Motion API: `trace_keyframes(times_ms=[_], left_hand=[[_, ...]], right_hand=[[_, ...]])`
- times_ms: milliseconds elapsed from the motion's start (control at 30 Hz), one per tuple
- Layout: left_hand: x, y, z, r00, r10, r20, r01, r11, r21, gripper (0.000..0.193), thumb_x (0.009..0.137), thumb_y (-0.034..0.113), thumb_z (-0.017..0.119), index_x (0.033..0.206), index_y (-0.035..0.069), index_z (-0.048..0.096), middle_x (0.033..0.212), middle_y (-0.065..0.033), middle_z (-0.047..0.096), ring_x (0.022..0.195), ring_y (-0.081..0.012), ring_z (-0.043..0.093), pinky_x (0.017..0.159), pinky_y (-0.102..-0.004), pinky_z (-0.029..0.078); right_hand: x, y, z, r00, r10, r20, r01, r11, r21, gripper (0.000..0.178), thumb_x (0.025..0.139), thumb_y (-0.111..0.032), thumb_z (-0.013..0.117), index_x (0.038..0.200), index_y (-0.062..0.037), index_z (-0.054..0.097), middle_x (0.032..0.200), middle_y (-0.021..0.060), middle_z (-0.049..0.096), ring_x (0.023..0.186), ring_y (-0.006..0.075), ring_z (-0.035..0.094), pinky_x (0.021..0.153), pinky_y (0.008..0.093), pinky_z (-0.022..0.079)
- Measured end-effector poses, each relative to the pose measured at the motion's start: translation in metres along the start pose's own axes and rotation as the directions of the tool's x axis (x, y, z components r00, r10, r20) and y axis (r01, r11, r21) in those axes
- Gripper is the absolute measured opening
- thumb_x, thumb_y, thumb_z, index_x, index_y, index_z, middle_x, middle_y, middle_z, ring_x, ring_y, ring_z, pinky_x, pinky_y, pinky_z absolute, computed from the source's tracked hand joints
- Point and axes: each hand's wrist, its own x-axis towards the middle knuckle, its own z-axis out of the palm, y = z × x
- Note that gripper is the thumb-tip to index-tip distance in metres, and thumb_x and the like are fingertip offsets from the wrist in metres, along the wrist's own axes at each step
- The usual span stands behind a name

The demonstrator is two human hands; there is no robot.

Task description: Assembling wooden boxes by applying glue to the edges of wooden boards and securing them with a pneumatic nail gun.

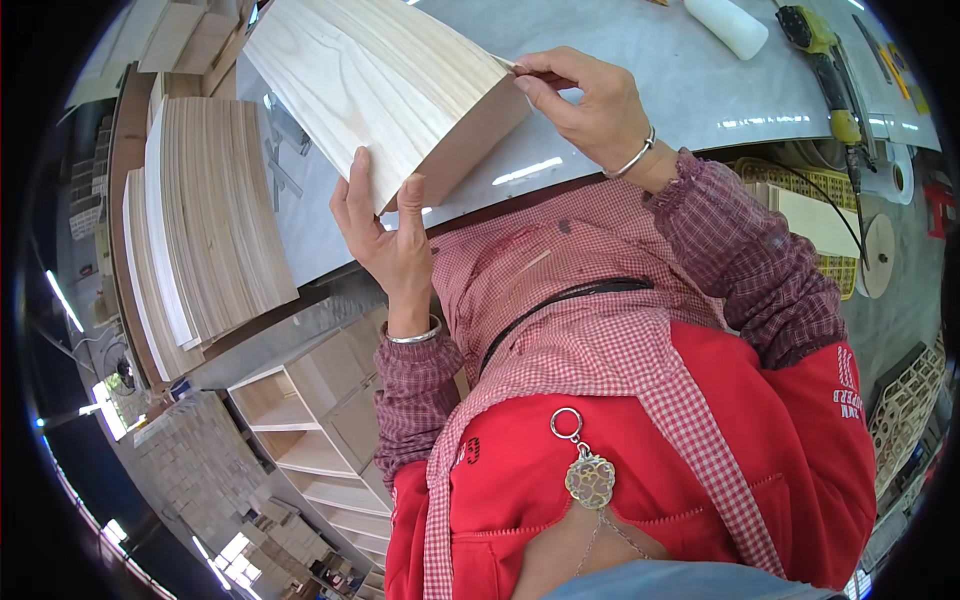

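A pale wooden box (390,70) with a visible grain sits tilted at an angle on the grey tabletop (690,95), its plain end face (470,145) toward me. My left hand (388,235) is closed on its near left corner, fingers on the broad upper face and thumb against the end. At the box's right corner, my right hand (590,105) pinches the edge between thumb and fingertips. A thin sliver of edge shows by those fingertips, too small to make out. The far end of the box runs out of view.
Thin wooden boards (215,200) are stacked at the left, beside some metal pieces (283,160). A white roll (728,25) and a yellow-and-black power tool (825,70) lie on the right. Open wooden shelving (310,445) stands lower left; a yellow crate (838,272) is below the table's right side.
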Motion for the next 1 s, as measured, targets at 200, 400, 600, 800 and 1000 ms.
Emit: trace_keyframes(times_ms=[200, 400, 600, 800, 1000], left_hand=[[0.003, -0.005, -0.001, 1.000, -0.009, 0.012, 0.009, 1.000, -0.025, 0.052, 0.081, 0.021, 0.074, 0.128, 0.011, 0.055, 0.118, -0.0108, 0.045, 0.099, -0.0204, 0.051, 0.076, -0.0275, 0.049], [0.006, -0.008, -0.001, 0.998, 0.060, 0.015, -0.061, 0.997, 0.053, 0.049, 0.082, 0.021, 0.074, 0.126, 0.011, 0.056, 0.113, -0.0100, 0.047, 0.098, -0.0195, 0.050, 0.074, -0.0261, 0.049], [0.006, -0.006, -0.002, 0.993, 0.114, 0.031, -0.116, 0.987, 0.114, 0.045, 0.085, 0.023, 0.070, 0.126, 0.010, 0.056, 0.106, -0.0075, 0.047, 0.088, -0.0167, 0.052, 0.074, -0.0246, 0.049], [0.006, -0.005, -0.003, 0.997, 0.073, 0.038, -0.075, 0.995, 0.062, 0.045, 0.086, 0.021, 0.070, 0.127, 0.009, 0.056, 0.106, -0.0073, 0.046, 0.088, -0.0158, 0.052, 0.072, -0.0230, 0.049], [0.007, -0.007, -0.002, 0.996, 0.083, 0.038, -0.084, 0.996, 0.014, 0.044, 0.086, 0.019, 0.070, 0.127, 0.009, 0.056, 0.106, -0.0070, 0.045, 0.087, -0.0145, 0.052, 0.071, -0.0207, 0.050]], right_hand=[[0.000, -0.002, 0.005, 0.993, 0.113, -0.020, -0.113, 0.994, 0.000, 0.014, 0.081, -0.005, 0.068, 0.095, -0.0017, 0.069, 0.088, 0.0038, 0.070, 0.071, 0.0116, 0.063, 0.070, 0.0204, 0.053], [-0.001, -0.002, 0.006, 0.981, 0.194, -0.010, -0.193, 0.980, 0.041, 0.014, 0.082, -0.006, 0.067, 0.096, -0.0029, 0.069, 0.090, 0.0032, 0.071, 0.071, 0.0106, 0.063, 0.071, 0.0192, 0.052], [-0.004, -0.001, 0.005, 0.980, 0.198, -0.012, -0.195, 0.973, 0.120, 0.015, 0.083, -0.005, 0.065, 0.098, -0.0037, 0.069, 0.093, 0.0030, 0.070, 0.072, 0.0104, 0.063, 0.070, 0.0182, 0.052], [-0.004, -0.001, 0.003, 0.989, 0.143, -0.026, -0.138, 0.980, 0.147, 0.018, 0.083, -0.003, 0.064, 0.100, -0.0042, 0.069, 0.097, 0.0030, 0.070, 0.073, 0.0108, 0.063, 0.069, 0.0177, 0.052], [-0.005, 0.003, 0.000, 0.999, 0.039, 0.002, -0.039, 0.995, 0.094, 0.020, 0.083, -0.001, 0.064, 0.102, -0.0044, 0.069, 0.099, 0.0033, 0.069, 0.075, 0.0110, 0.063, 0.067, 0.0175, 0.052]])
